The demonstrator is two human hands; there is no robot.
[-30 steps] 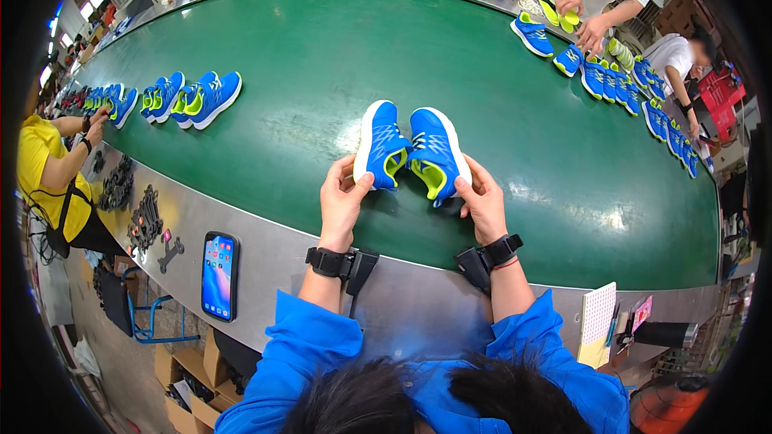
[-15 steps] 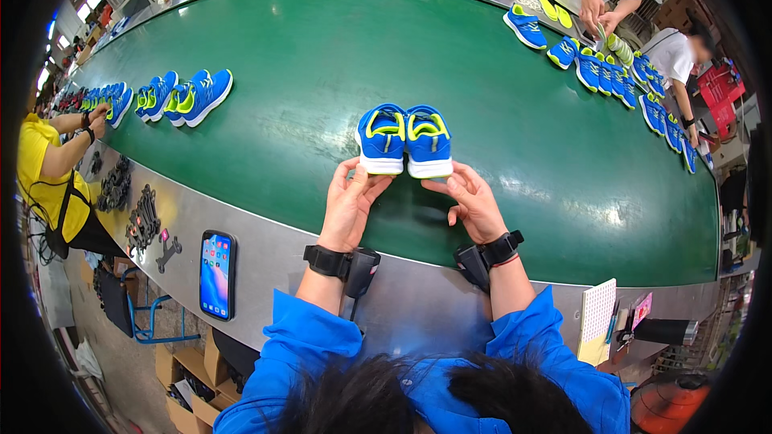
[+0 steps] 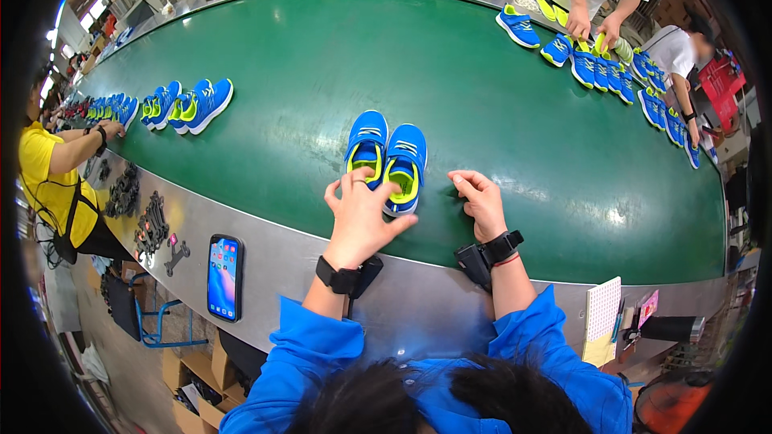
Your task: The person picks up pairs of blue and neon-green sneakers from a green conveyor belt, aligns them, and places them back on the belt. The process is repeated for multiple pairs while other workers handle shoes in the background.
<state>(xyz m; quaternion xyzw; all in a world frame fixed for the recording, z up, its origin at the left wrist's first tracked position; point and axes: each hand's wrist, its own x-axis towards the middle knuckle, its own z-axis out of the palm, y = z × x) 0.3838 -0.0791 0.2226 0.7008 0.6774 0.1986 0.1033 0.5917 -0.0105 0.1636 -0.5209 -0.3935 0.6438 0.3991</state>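
A pair of blue sneakers (image 3: 406, 153) with lime-green linings and white soles stands side by side on the green belt, toes pointing away from me. My left hand (image 3: 362, 213) is over the heels, its fingers spread and curved at the shoe openings, hiding part of the left shoe's heel. The thumb sticks out to the right past the right shoe's heel. Apart from the shoes, to their right, my right hand (image 3: 481, 202) hovers with fingers curled and pressed together; nothing shows in it. A black strap with a dark box sits on each wrist.
The green belt (image 3: 563, 217) has a metal edge on my side, with a phone (image 3: 225, 277) and a notepad (image 3: 601, 317) on it. More blue sneakers (image 3: 201, 104) stand at left and along the far right. Co-workers' hands (image 3: 595, 28) handle shoes there.
The shoes have gone from tilted between both hands to flat on the belt. My left hand has moved over their heels; my right hand has let go and closed its fingers.
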